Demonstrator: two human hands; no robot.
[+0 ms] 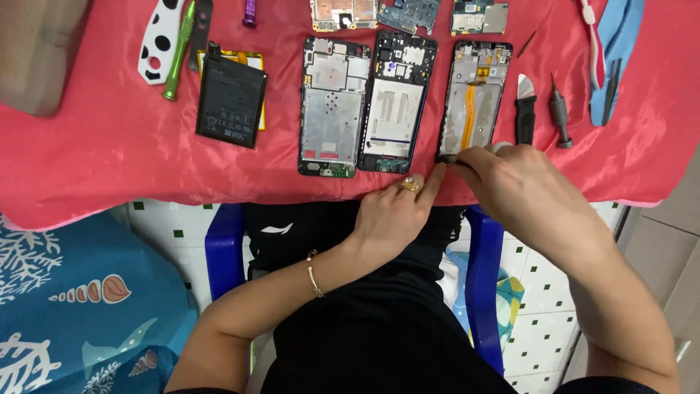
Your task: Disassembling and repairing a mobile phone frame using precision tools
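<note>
A red cloth [109, 153] is spread over the table, and everything is laid on it. Three opened phone frames are set side by side: a grey one [332, 109], a dark one with a pale panel [394, 102], and the rightmost frame with an orange ribbon cable [474, 98]. A black rectangular battery [232, 98] with a pale label is placed left of them, over a yellow-edged one. Three circuit boards [408, 13] are lined up along the top edge. A green screwdriver [178, 51] is laid at the upper left, a black pry tool [525, 109] right of the frames. The bottom end of the rightmost frame is pinched by the right hand [518, 190], fingers closed narrowly on it. The left hand [394, 211], wearing a gold ring, is rested beside it, forefinger touching the frame's lower corner.
</note>
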